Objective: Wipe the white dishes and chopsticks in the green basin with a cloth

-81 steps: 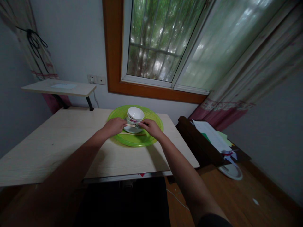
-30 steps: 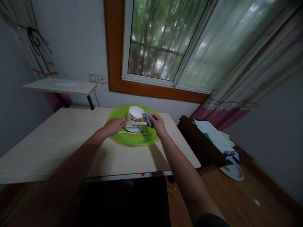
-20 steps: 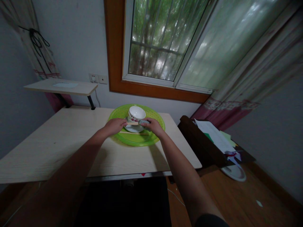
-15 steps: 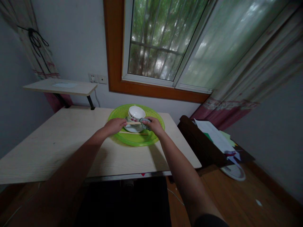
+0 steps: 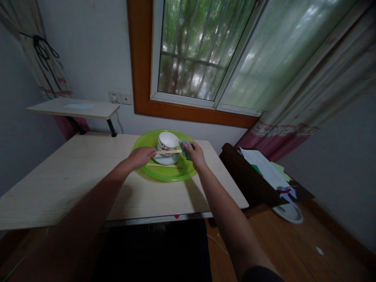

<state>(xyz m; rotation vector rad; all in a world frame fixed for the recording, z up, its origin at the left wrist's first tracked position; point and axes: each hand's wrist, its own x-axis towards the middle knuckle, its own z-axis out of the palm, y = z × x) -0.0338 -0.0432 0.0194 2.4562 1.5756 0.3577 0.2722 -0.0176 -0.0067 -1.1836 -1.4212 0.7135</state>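
Pale chopsticks (image 5: pixel 168 152) — nearly level, grey cloth (image 5: pixel 185 150) — bunched

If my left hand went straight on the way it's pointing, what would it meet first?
Probably the stacked white bowls, just past your left hand. Depth is unclear from this view, so it might pass in front of them, above the plate.

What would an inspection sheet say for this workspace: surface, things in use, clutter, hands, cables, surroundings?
Surface: pale wooden table bearing a green basin.
Things in use: chopsticks and grey cloth; stacked bowls, plate and loose chopsticks in the basin.
Clutter: papers on dark furniture at right; sheet on raised shelf.
Left hand: holds the chopsticks near one end.
Right hand: holds the cloth at their other end; whether it wraps them is unclear.
Cables: one below the wall sockets, another on the floor.
Surroundings: barred window, curtains.
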